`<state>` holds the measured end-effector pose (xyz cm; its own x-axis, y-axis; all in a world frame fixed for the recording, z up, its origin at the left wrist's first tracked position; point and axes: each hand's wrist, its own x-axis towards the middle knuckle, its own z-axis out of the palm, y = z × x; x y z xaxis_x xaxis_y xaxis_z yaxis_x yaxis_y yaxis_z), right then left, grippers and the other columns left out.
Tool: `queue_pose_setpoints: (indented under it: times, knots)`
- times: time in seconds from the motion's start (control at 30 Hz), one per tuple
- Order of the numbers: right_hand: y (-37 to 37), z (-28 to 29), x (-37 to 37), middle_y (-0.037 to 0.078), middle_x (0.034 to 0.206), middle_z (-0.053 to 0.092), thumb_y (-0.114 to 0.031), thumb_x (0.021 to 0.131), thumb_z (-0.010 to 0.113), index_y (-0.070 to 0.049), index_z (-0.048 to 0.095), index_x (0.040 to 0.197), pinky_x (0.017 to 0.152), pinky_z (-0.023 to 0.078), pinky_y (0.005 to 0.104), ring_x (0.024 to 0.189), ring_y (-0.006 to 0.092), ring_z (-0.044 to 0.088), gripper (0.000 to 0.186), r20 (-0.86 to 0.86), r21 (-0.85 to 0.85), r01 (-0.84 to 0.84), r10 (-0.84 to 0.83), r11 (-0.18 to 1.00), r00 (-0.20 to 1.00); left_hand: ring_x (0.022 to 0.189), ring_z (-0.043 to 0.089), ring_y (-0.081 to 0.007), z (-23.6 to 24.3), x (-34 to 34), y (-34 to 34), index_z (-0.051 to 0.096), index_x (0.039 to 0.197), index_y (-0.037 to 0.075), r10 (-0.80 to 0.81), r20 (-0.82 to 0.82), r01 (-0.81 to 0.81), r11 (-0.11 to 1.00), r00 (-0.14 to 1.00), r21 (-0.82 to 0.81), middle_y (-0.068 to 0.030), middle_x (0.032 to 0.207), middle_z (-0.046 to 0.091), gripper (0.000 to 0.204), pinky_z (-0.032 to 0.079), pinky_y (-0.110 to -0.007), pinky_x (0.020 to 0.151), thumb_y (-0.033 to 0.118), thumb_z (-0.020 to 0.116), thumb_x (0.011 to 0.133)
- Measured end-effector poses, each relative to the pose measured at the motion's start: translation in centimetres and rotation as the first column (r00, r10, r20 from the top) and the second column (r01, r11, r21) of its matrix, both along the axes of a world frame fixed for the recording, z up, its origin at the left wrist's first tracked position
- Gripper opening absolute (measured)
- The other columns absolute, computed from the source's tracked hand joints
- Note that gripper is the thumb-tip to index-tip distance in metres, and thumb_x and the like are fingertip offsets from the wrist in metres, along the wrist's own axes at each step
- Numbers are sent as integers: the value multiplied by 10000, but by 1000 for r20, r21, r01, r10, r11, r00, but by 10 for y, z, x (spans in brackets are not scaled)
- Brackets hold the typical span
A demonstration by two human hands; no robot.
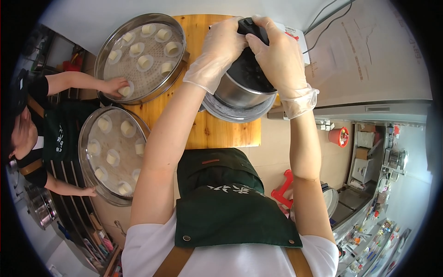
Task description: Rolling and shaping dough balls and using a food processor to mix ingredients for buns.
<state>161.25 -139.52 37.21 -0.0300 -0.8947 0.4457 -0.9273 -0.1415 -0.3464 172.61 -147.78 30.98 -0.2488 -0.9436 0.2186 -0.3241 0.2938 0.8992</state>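
At the far side of the wooden table (226,131) is a steel pot (240,94) with a black top (251,69), resting on a wide grey round base. Both my hands wear clear loose plastic gloves. My left hand (225,44) is closed round the left side of the black top's raised part, and my right hand (279,53) is closed on its right side. My fingers partly hide this part, so I cannot tell whether it is a lid or a motor head.
Left on the table, a round steel steamer tray (140,100) bears several pale dough pieces on paper rounds. A co-worker's hand (117,86) touches one piece; their other hand (89,190) is at a second such tray (83,168). A white box-like appliance (369,60) stands right.
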Motion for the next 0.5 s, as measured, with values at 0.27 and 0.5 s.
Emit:
queue_pose_setpoints:
  times: [0.27,0.5]
  knots:
    - [6,1,5,182,946,716,-273,907,678,-95,631,1200,754,543,485,869,392,692,346,-10,-16,-10,10,1000,1000,971,713,-360,9,10,10,728,1174,170,9,42,-8,1000,999,-8,-169,1008,748,338,564,-422,869,195,702,838]
    - [5,6,8,178,943,716,-269,912,673,-96,632,1207,756,541,488,876,391,692,345,5,11,-7,7,1000,1000,970,713,-367,11,10,8,727,1182,170,5,23,-5,1000,1000,-10,-179,1008,747,340,564,-421,867,214,709,846]
